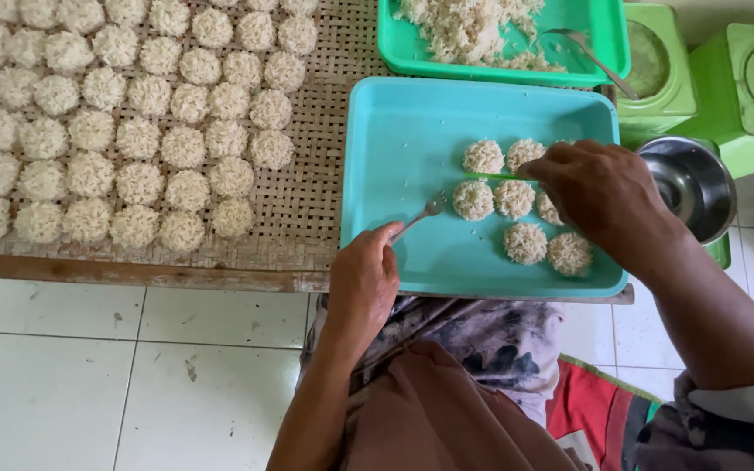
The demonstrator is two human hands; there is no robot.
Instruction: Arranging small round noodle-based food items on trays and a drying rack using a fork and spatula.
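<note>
My left hand (pixel 365 277) grips a metal fork (pixel 421 215) whose tines rest on the floor of a light blue tray (pixel 394 157), just left of a round rice cake (pixel 473 199). My right hand (pixel 604 196) is closed on a thin green ring mould (pixel 503 177), of which only an edge shows, set among several round rice cakes (pixel 525 242) in the tray's right half. The hand hides part of those cakes.
A woven bamboo mat (pixel 307 209) to the left carries many rows of rice cakes (pixel 137 131). Behind is a green tray (pixel 586 35) of loose rice with a spoon (pixel 591 57). A steel bowl (pixel 691 183) and green containers (pixel 748 87) stand at right. White floor tiles lie below.
</note>
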